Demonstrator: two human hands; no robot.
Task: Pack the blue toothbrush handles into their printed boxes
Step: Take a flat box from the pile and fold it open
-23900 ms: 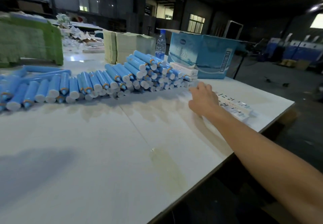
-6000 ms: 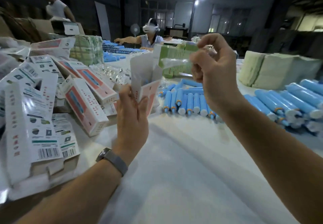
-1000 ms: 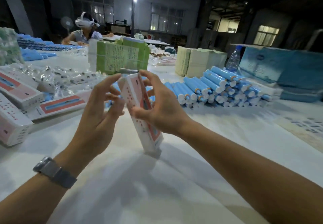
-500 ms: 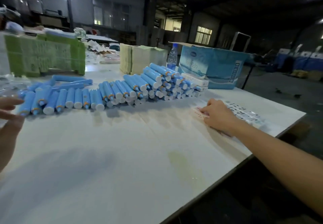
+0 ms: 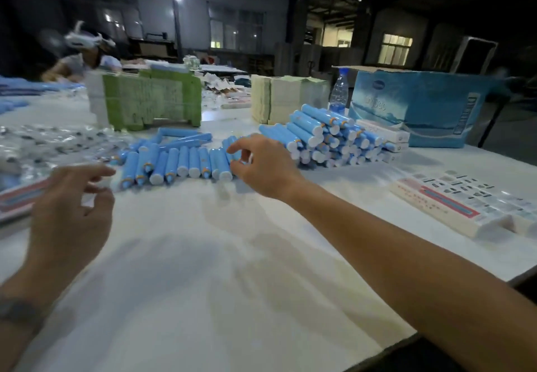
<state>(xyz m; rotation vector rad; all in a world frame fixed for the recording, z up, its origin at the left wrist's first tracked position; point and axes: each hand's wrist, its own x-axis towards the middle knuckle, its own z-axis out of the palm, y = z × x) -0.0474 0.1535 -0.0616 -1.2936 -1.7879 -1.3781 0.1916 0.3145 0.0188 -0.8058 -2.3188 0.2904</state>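
Blue toothbrush handles (image 5: 177,162) lie in a row on the white table (image 5: 232,284), with a taller stack of them (image 5: 328,136) to the right. My right hand (image 5: 261,165) hovers over the right end of the row, fingers spread and loosely curled, holding nothing. My left hand (image 5: 69,206) floats at the left, fingers relaxed and empty, blurred by motion. Closed printed boxes (image 5: 453,206) lie at the right near the table edge. More printed boxes (image 5: 20,197) show at the far left.
A green stack of flat cartons (image 5: 151,98) and a pale stack (image 5: 284,98) stand behind the handles. A water bottle (image 5: 338,93) and a blue carton (image 5: 418,107) sit at the back right. Clear plastic packets (image 5: 43,145) cover the left. Another person (image 5: 84,58) works behind.
My right hand left the printed boxes at the right and swung left to the row of handles. My left hand came further into view. The camera turned left.
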